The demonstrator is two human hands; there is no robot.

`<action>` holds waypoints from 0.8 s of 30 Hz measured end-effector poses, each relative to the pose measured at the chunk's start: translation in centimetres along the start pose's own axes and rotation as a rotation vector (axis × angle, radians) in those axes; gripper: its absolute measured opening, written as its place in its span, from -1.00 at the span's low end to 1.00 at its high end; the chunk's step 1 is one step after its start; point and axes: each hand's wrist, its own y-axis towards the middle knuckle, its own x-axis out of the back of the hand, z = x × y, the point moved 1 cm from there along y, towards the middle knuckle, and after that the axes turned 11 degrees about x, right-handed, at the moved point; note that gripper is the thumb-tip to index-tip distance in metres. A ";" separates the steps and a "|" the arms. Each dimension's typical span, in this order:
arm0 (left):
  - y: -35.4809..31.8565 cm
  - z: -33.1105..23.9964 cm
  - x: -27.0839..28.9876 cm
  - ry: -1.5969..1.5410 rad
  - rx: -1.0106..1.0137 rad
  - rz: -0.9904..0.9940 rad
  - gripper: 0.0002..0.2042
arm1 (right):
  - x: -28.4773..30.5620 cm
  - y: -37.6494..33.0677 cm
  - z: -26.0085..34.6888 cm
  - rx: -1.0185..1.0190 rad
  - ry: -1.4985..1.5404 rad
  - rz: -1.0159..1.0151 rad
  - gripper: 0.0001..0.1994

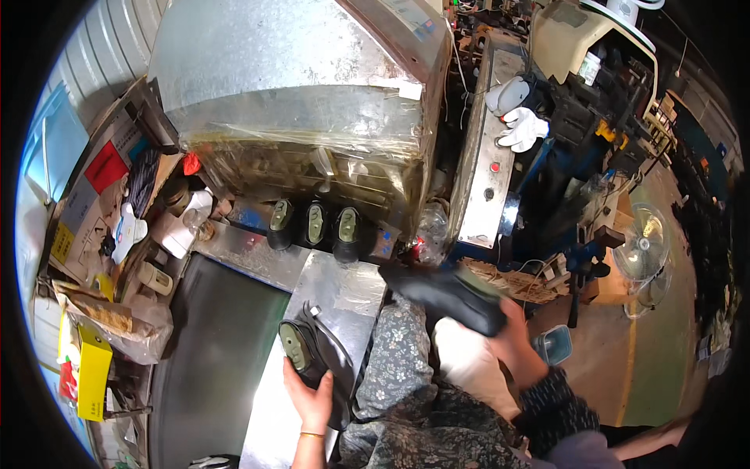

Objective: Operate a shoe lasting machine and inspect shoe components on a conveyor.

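My left hand [311, 400] is closed round a black shoe [309, 361] with a green shoe last inside, just above the bright metal bench. Beside it lie a dark strap or cord [334, 338] with a pale end and a dark shape that I cannot make out. My right hand [516, 344] grips the end of another black shoe [449, 297], held above my lap and smeared by motion. At the back of the bench, three black shoes, the left one [280, 225], the middle one [316, 224] and the right one [348, 234], stand in a row with green lasts in them.
A dark conveyor belt [223, 336] runs left of the metal bench [269, 406]. Behind the shoes stands a large metal hood [289, 62] with plastic sheeting. A control panel [480, 187] and white glove [522, 130] are at right, a fan [642, 241] farther off. Cluttered shelving lines the left.
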 end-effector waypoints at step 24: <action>-0.8 -1.6 0.5 -1.303 0.514 0.407 -0.38 | -16.7 -5.0 -9.0 -0.392 -0.028 0.685 -0.11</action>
